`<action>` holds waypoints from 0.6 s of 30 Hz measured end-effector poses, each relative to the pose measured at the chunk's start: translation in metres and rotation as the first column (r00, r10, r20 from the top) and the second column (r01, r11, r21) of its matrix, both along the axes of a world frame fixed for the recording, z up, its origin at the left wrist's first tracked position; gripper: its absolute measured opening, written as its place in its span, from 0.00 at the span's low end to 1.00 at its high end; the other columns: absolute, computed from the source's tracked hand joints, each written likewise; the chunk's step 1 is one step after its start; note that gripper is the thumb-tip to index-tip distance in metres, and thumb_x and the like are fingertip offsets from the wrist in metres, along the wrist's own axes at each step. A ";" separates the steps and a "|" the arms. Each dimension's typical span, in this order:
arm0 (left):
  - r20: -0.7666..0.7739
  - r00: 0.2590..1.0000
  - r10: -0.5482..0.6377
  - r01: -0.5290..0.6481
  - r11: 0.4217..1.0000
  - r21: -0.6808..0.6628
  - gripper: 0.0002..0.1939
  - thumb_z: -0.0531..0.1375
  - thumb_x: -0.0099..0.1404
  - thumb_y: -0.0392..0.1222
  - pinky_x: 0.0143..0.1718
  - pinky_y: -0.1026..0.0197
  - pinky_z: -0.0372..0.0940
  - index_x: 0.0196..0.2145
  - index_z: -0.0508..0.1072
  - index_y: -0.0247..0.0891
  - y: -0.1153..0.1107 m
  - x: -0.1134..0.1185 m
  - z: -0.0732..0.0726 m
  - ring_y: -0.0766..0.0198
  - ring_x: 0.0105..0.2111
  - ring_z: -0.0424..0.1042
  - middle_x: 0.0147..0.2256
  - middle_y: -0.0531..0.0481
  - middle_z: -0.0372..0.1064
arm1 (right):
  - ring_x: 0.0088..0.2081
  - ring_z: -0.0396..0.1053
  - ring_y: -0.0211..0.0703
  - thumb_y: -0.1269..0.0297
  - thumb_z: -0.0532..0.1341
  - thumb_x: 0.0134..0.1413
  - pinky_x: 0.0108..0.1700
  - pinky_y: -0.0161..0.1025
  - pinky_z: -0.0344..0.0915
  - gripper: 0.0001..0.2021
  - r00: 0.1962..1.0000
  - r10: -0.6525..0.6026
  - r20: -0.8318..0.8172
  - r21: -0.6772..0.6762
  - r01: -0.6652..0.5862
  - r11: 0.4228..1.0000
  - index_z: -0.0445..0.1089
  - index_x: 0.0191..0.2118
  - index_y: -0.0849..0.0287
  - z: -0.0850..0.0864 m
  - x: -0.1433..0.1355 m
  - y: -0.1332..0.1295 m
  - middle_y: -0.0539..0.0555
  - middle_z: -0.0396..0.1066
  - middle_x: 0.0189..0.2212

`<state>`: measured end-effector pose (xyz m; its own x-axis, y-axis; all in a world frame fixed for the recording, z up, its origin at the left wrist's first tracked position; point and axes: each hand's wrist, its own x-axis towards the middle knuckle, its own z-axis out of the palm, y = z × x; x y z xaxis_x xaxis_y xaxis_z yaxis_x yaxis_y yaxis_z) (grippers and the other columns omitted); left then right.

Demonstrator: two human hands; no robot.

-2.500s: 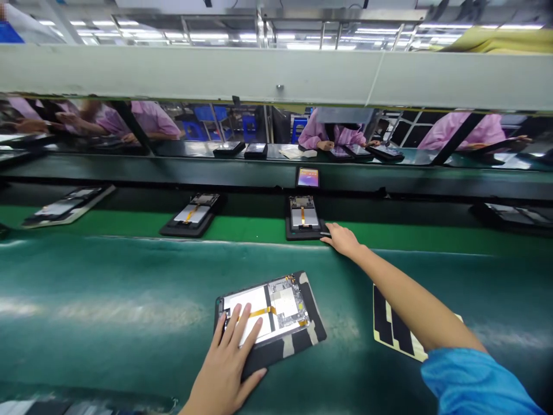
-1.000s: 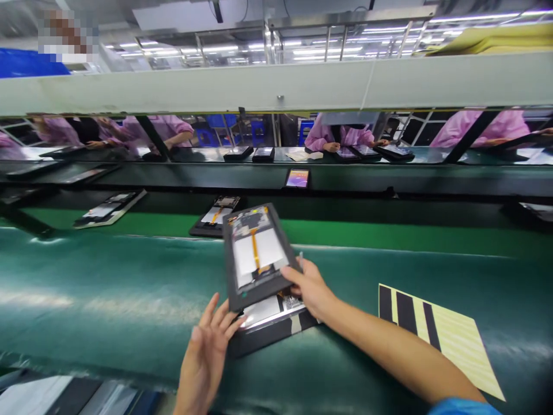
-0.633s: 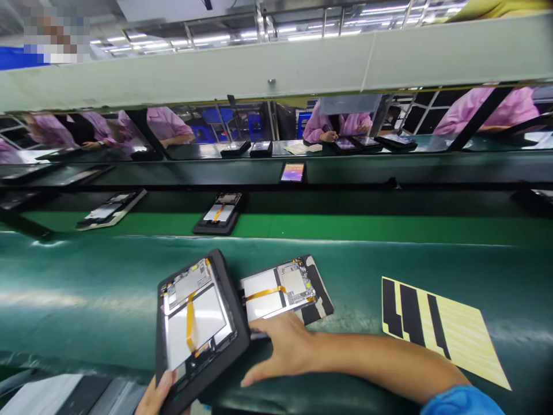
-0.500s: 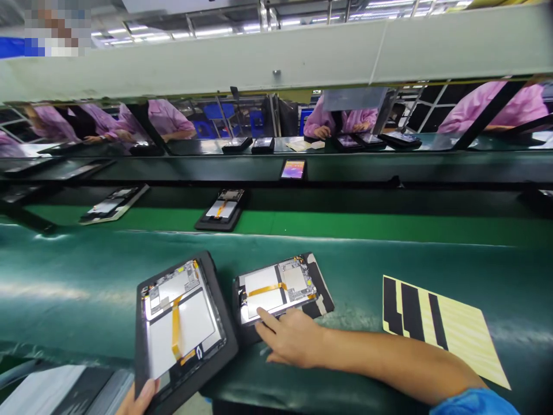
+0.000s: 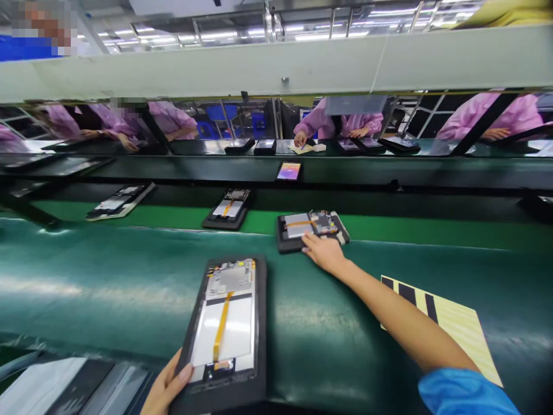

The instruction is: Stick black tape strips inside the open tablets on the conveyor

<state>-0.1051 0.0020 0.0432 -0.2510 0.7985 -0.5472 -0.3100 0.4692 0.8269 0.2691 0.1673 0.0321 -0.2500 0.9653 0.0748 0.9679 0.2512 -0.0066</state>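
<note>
My left hand (image 5: 169, 385) grips the lower left corner of a black foam tray, thumb on top. In that tray lies an opened tablet (image 5: 233, 311), showing its silver battery, circuit board and orange ribbon cable. Farther forward, my right hand (image 5: 326, 252) reaches out with extended fingers resting on the near side of a second opened tablet (image 5: 298, 225). This one also sits in a black tray, at the near edge of the green conveyor belt (image 5: 389, 230). The underside of my right hand is hidden.
A yellow sheet with black strips (image 5: 464, 337) lies under my right forearm. Two more opened tablets, one left (image 5: 118, 202) and one nearer the middle (image 5: 228, 208), rest on the belt. A lit tablet (image 5: 289, 171) stands beyond. Several people in pink work across the line.
The second tablet has moved forward from the bench to the belt edge along with my right hand. My left hand has brought its tablet right and turned it more upright in view.
</note>
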 end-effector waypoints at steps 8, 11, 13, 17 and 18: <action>0.026 0.864 -0.503 0.502 0.864 0.044 0.31 0.74 0.46 0.55 0.57 0.46 0.68 0.47 0.81 0.39 0.023 0.014 -0.010 0.38 0.56 0.72 0.53 0.42 0.76 | 0.49 0.76 0.47 0.61 0.56 0.68 0.45 0.40 0.74 0.17 0.955 -0.105 -0.277 0.132 0.146 0.980 0.72 0.58 0.53 0.006 0.020 -0.033 0.54 0.70 0.61; 0.123 0.634 -0.763 0.759 0.645 0.089 0.31 0.73 0.49 0.55 0.53 0.47 0.70 0.48 0.80 0.39 0.049 0.029 -0.005 0.41 0.50 0.76 0.50 0.41 0.78 | 0.47 0.77 0.44 0.62 0.56 0.68 0.44 0.37 0.72 0.14 0.942 0.044 -0.332 0.157 0.009 0.988 0.75 0.54 0.52 0.006 0.016 -0.065 0.54 0.73 0.57; 0.154 0.475 -0.866 0.856 0.496 0.145 0.32 0.72 0.51 0.55 0.50 0.48 0.71 0.51 0.79 0.37 0.069 0.043 0.001 0.45 0.46 0.77 0.48 0.41 0.79 | 0.45 0.78 0.42 0.62 0.57 0.68 0.43 0.36 0.71 0.13 0.927 0.131 -0.351 0.180 -0.071 0.981 0.76 0.52 0.53 0.006 0.015 -0.081 0.53 0.75 0.55; -0.221 0.447 -0.867 0.893 0.421 0.155 0.31 0.66 0.59 0.57 0.43 0.52 0.72 0.54 0.76 0.36 0.107 0.072 0.009 0.54 0.37 0.77 0.37 0.46 0.79 | 0.44 0.78 0.40 0.64 0.56 0.68 0.42 0.34 0.70 0.13 0.892 0.255 -0.373 0.247 -0.170 0.954 0.76 0.50 0.54 0.008 0.011 -0.103 0.54 0.77 0.52; -0.381 0.509 -0.772 0.859 0.485 0.166 0.30 0.65 0.60 0.57 0.41 0.54 0.72 0.54 0.75 0.36 0.115 0.078 0.010 0.56 0.35 0.76 0.36 0.47 0.78 | 0.43 0.77 0.40 0.64 0.56 0.68 0.43 0.34 0.70 0.12 0.887 0.271 -0.375 0.262 -0.178 0.948 0.76 0.50 0.55 0.009 0.010 -0.106 0.55 0.77 0.51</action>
<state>-0.0274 0.1167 0.0530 0.5269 0.8062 -0.2692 0.2920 0.1257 0.9481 0.2794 0.0614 0.0413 -0.3620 0.8354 0.4136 0.8105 0.5012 -0.3030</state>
